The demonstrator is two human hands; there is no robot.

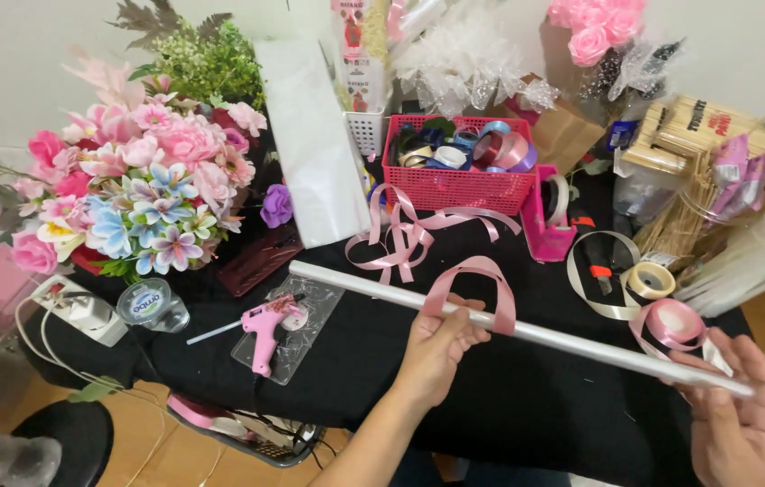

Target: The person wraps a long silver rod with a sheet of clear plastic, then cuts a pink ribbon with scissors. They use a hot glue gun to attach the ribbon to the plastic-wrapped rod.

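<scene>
A long white rolled tube (572, 341) stretches diagonally over the black table (509, 406). My left hand (438, 345) grips it near the middle, where a loop of pink ribbon (480, 281) hangs over it. My right hand (741, 417) holds the tube's right end, fingers partly spread beneath it. A roll of pink ribbon (673, 323) lies just behind the tube near my right hand.
A pink glue gun (267, 327) lies on a clear sheet. Behind stand a pink basket of ribbon rolls (455, 185), a bouquet of artificial flowers (143, 194), a tape dispenser (552, 216), cream tape (649, 281), loose pink ribbon (400, 236), bundled sticks (698, 167) and a power strip (80, 311).
</scene>
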